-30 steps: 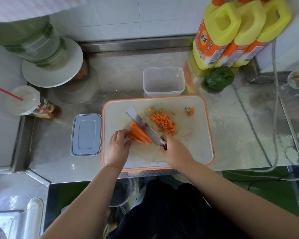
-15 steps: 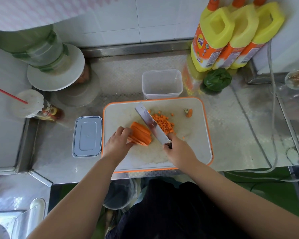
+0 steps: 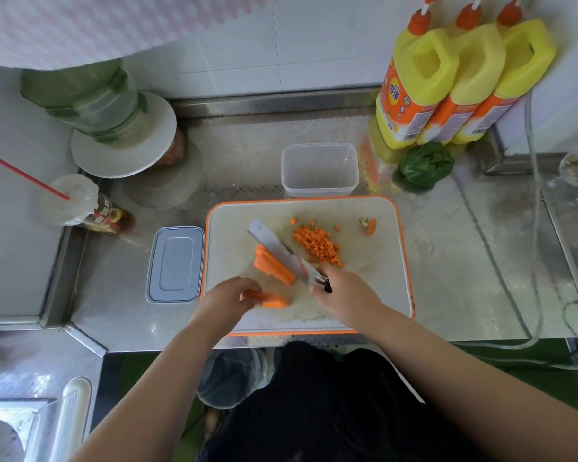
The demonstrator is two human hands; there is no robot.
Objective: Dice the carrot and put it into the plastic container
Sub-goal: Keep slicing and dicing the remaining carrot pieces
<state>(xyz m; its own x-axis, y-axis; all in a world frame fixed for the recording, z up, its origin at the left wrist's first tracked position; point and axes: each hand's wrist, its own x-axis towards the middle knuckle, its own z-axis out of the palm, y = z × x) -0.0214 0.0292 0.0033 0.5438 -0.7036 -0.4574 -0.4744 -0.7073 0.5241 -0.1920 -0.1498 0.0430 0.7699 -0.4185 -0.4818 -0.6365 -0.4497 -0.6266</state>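
Head view of a stainless-steel bench (image 3: pixel 247 155). Far left edge: one plastic cup with a sealed film lid (image 3: pixel 69 200) pierced by one red straw (image 3: pixel 30 178). Behind it, toward the back left corner: one clear water bottle with green bands (image 3: pixel 90 98) standing inverted on one round white base (image 3: pixel 124 141). Left of the board: one grey rectangular plastic lid (image 3: pixel 176 264), lying flat on the bench just beside the board's left edge.

Centre: one white cutting board with an orange rim (image 3: pixel 374 285) at the bench's front edge. The left hand (image 3: pixel 222 303) pinches a few orange carrot sticks (image 3: pixel 269 299) near the board's front left. A second bundle of carrot sticks (image 3: pixel 274 265) lies mid-board, against the blade of one steel kitchen knife (image 3: pixel 281 250), whose handle the right hand (image 3: pixel 346 293) grips. Right of the blade: one heap of diced carrot (image 3: pixel 317 243), with a few stray cubes around it. Near the board's back right corner: one carrot stem end (image 3: pixel 367 225).

Behind the board, touching its back edge: one clear rectangular plastic container (image 3: pixel 319 170), holding no carrot. Right of it: one dark green leafy vegetable (image 3: pixel 426 165). Back right corner: three yellow plastic jugs with orange labels and caps (image 3: pixel 461 81), side by side against the wall.
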